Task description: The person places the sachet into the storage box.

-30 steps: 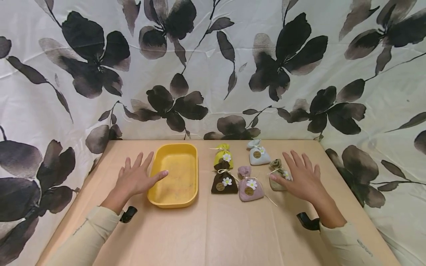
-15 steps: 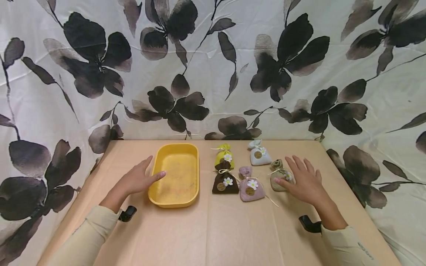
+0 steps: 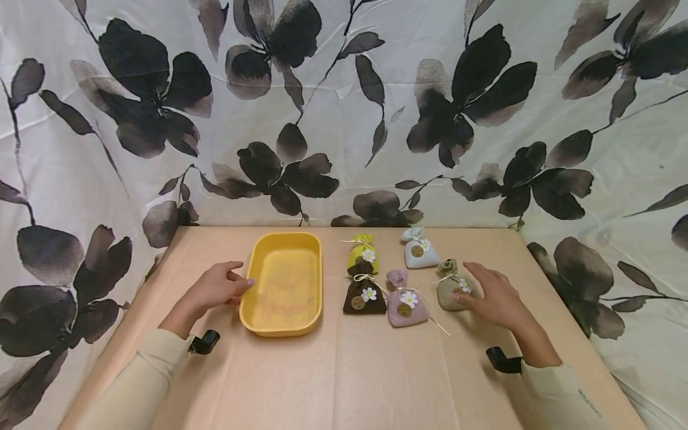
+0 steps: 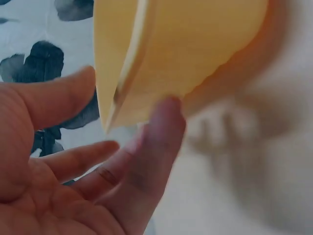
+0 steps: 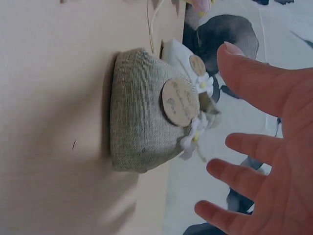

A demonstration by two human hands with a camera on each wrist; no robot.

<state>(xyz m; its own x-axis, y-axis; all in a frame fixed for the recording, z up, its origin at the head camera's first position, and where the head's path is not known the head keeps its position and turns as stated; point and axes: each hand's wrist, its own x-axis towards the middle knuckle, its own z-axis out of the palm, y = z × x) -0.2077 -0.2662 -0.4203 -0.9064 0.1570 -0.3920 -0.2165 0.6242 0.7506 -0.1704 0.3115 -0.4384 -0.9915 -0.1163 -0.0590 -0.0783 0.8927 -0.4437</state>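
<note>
Tabletop (image 3: 333, 382) underlies relaxed left hand (image 3: 215, 289) near tray (image 3: 283, 280), relaxed right hand (image 3: 495, 298) near olive pouch (image 3: 447, 291).

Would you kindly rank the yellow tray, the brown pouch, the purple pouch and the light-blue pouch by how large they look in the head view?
1. Yellow tray
2. Brown pouch and purple pouch, too alike to rank
3. Light-blue pouch

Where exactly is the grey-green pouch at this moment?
In the head view, the grey-green pouch is right of centre on the table, between the purple pouch and the right hand.
</note>
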